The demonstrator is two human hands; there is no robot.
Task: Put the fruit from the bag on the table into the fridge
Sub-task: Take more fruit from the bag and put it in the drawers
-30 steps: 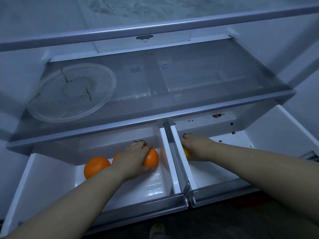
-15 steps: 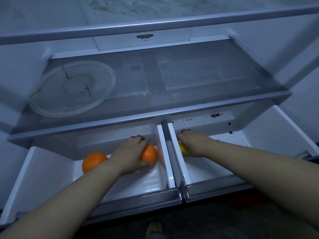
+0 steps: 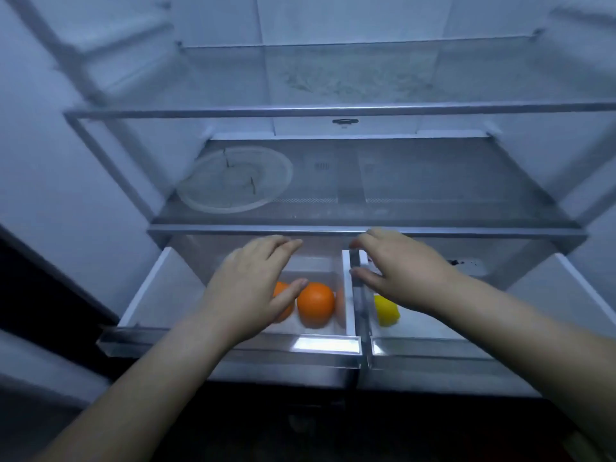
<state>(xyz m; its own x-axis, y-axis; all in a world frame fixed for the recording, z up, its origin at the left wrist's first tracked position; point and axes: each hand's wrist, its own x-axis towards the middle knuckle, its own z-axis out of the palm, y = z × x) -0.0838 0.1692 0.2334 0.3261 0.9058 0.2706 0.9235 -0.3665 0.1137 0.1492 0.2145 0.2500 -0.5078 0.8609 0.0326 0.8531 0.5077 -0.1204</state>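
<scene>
Hovering my left hand (image 3: 253, 288) and right hand (image 3: 405, 273), fingers apart and empty, over 2 open fridge drawers: oranges (image 3: 315, 305) in the left drawer (image 3: 230, 345), a lemon (image 3: 386, 310) in the right; any remaining fruit isn't visible.

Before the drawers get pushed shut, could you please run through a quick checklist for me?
1. Left hand empty, fingers spread: ok.
2. Right hand empty: ok.
3. Oranges lying in the left drawer: ok.
4. Yellow fruit lying in the right drawer: ok.
5. Hands out of the drawers: not ok, both hover above them.
6. Bag emptied: cannot tell, out of view.
</scene>
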